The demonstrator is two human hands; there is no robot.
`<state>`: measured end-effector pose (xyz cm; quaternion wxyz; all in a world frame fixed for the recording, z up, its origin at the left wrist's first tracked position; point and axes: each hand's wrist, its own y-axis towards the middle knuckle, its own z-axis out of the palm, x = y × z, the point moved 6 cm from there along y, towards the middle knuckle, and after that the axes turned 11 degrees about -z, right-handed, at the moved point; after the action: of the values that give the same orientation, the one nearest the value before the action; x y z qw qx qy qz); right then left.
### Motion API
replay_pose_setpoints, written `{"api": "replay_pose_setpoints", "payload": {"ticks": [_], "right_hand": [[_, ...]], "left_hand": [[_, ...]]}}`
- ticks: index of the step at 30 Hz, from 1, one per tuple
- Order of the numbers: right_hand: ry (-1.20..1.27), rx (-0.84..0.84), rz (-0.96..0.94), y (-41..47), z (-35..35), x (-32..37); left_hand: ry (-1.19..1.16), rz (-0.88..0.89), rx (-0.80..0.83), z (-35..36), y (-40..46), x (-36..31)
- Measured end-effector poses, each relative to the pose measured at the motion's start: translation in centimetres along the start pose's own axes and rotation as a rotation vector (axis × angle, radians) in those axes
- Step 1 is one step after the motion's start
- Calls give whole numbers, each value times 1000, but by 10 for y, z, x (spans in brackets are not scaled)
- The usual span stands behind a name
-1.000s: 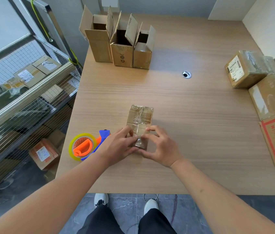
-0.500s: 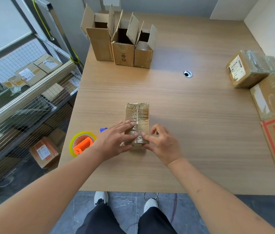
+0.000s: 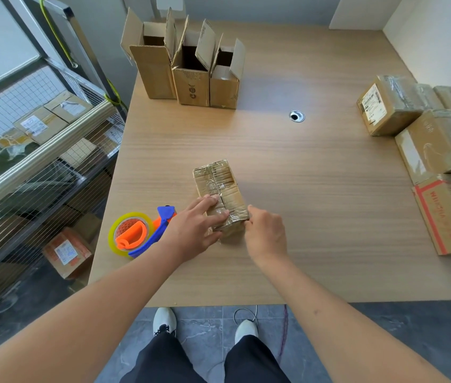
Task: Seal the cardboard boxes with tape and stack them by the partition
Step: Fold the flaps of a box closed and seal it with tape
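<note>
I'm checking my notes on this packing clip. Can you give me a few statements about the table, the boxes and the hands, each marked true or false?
1. The left hand rests with straight fingers on the taped box. True.
2. The tape dispenser is held in the right hand. False: it lies on the table, left of the hands.
3. Three open boxes stand upright at the far side. True.
4. The sealed boxes sit along the table's left edge. False: they are at its right.
5. The right hand is at the taped box's near end. True.

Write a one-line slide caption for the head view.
Both hands, left hand and right hand, press tape onto a small cardboard box beside the tape dispenser.
</note>
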<state>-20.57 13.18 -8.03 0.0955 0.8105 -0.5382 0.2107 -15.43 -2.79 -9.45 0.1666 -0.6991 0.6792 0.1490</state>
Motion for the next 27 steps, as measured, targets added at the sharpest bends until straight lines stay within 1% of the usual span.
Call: {"api": "replay_pose_setpoints", "payload": {"ticks": [2, 4, 7, 9, 12, 15, 19, 21, 24, 27], "right_hand": [[53, -16, 9, -3, 0, -3], [99, -9, 12, -4, -1, -7], [161, -22, 2, -3, -2, -9], [172, 1, -19, -3, 0, -5], [209, 38, -104, -4, 7, 5], [251, 69, -150, -11, 13, 9], [110, 143, -126, -14, 24, 5], [49, 132, -129, -10, 27, 7], [-78, 90, -195, -1, 27, 12], [-260, 106, -286, 1, 26, 12]], "left_hand": [[-6, 0, 5, 0, -2, -2], [8, -10, 44, -3, -1, -2], [119, 4, 173, -6, 0, -2], [205, 35, 219, -8, -1, -2], [262, 63, 188, -11, -3, 0], [210, 76, 143, -11, -3, -1], [143, 70, 108, -14, -2, -2], [129, 78, 85, -16, -2, -2], [121, 100, 58, -16, -2, 2], [105, 95, 50, -16, 0, 7]]}}
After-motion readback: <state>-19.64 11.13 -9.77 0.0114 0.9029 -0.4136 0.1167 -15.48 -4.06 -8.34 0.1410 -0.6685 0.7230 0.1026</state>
